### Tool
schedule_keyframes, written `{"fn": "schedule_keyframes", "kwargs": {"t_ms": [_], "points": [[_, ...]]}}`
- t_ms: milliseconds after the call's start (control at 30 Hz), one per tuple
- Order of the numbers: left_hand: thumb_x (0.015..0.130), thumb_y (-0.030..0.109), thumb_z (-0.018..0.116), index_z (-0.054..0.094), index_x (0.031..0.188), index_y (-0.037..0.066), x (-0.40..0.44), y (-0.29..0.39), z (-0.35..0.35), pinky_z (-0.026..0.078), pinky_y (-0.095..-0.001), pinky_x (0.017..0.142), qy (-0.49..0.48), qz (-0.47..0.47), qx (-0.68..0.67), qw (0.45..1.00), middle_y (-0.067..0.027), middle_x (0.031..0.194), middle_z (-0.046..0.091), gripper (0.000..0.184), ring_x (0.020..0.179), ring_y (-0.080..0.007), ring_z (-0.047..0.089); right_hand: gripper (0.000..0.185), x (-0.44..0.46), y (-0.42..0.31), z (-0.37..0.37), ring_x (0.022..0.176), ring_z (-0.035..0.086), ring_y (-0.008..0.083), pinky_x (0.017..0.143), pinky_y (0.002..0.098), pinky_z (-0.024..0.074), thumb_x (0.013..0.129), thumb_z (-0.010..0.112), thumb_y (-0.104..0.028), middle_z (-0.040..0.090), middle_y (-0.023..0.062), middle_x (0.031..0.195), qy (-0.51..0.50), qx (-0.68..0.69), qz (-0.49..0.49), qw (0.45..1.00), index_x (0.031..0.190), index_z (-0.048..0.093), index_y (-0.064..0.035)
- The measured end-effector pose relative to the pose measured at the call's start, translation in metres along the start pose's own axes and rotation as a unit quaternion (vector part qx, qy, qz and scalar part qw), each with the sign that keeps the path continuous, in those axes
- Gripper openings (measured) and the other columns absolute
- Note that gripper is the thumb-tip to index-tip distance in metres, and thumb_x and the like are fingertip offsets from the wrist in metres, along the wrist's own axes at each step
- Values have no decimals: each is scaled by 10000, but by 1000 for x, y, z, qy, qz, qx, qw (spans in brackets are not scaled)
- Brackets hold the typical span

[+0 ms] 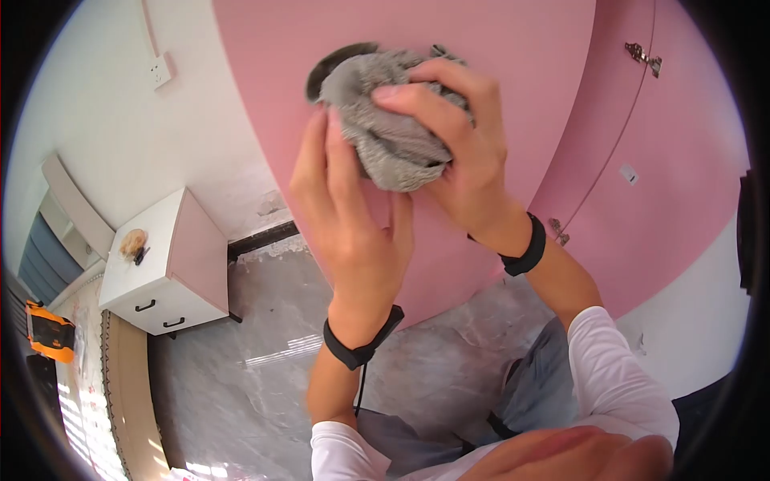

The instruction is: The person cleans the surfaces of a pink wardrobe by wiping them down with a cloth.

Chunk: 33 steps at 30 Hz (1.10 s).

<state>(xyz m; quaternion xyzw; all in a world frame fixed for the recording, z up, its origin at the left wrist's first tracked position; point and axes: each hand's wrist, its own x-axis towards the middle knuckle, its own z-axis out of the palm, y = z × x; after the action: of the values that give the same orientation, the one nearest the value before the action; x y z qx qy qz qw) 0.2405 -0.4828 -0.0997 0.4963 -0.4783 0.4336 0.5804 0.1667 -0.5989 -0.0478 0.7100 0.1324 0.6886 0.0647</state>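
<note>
In front of the pink wardrobe panel, a bunched, fuzzy grey cloth (393, 120) is held up between both hands. My right hand (465, 136) grips it from the right, its fingers curled over the front folds. From below and left, my left hand (345, 192) supports the cloth, fingertips pressed against its left side. A dark curved piece (341, 68) shows at the upper left of the cloth; I cannot tell whether it is part of it. Each wrist wears a black band.
The pink wardrobe panel (529, 48) stands close ahead, with metal hinges (642, 58) to the right. A white bedside cabinet (200, 248) holding a small tan item stands on the grey marbled floor (273, 321). An orange-and-black bag (51, 333) lies far left. A wall socket (159, 72) is upper left.
</note>
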Motion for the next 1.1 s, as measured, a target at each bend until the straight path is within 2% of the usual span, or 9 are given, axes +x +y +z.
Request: {"fn": "schedule_keyframes", "kwargs": {"t_ms": [300,333,367,467,600,667,867,967,1100], "points": [[865,18,649,429,1538,-8,38,50,78,424,-479,1143,-204,91,-125,967,-264,1552,452,708,1416,-445,462,479,-20,85,-82,1143,590,306,967,414,482,806,793,-44,624,94,1230,91,-100,45,990,1270,676,-71],[878,29,641,437,1534,-6,44,56,93,410,-472,1151,-232,107,-154,955,-259,1550,460,688,1410,-440,467,438,-33,94,-89,1157,587,292,981,408,481,856,771,-40,616,99,1246,153,-64,138,976,1279,657,-48],[878,29,641,437,1534,-6,47,61,111,410,-472,1151,-234,110,-149,955,-259,1550,460,688,1410,-440,467,398,-40,99,-93,1172,584,279,996,402,479,907,748,-36,608,104,1263,212,-28,228,950,1289,638,-24],[822,50,641,512,1441,-56,48,76,145,461,-487,1107,-232,149,-182,944,-285,1477,511,641,1346,-455,514,350,-43,96,-99,1184,578,254,997,378,472,963,715,-46,589,109,1290,255,-49,296,919,1299,621,-18],[814,62,639,550,1396,-58,35,93,159,488,-475,1071,-213,134,-161,954,-283,1433,544,600,1291,-444,557,381,-58,103,-100,1181,571,254,998,374,470,954,729,-46,607,107,1253,287,-33,308,906,1317,612,-29],[809,44,631,555,1400,-39,23,104,170,502,-473,1051,-199,122,-162,959,-269,1437,543,602,1285,-430,565,404,-70,116,-104,1171,556,239,990,369,462,906,782,-64,636,89,1190,393,152,333,843,1287,646,-51],[825,164,686,587,1339,-59,8,123,171,496,-483,1061,-163,45,-233,958,-322,1396,549,569,1272,-466,566,404,-67,114,-99,1158,560,236,986,365,463,898,789,-75,643,88,1195,371,118,356,849,1278,653,-51],[847,241,701,585,1306,-135,8,120,140,447,-509,1111,-144,34,-185,971,-380,1401,530,604,1282,-490,545,404,-62,96,-82,1151,562,235,984,363,463,893,792,-80,646,87,1197,334,91,344,873,1273,656,-51],[843,270,706,556,1326,-157,0,107,119,429,-518,1125,-124,28,-103,987,-400,1398,515,661,1275,-495,538,405,-52,61,-54,1142,564,233,982,361,463,888,797,-87,651,87,1201,289,53,297,909,1267,661,-51]]}}
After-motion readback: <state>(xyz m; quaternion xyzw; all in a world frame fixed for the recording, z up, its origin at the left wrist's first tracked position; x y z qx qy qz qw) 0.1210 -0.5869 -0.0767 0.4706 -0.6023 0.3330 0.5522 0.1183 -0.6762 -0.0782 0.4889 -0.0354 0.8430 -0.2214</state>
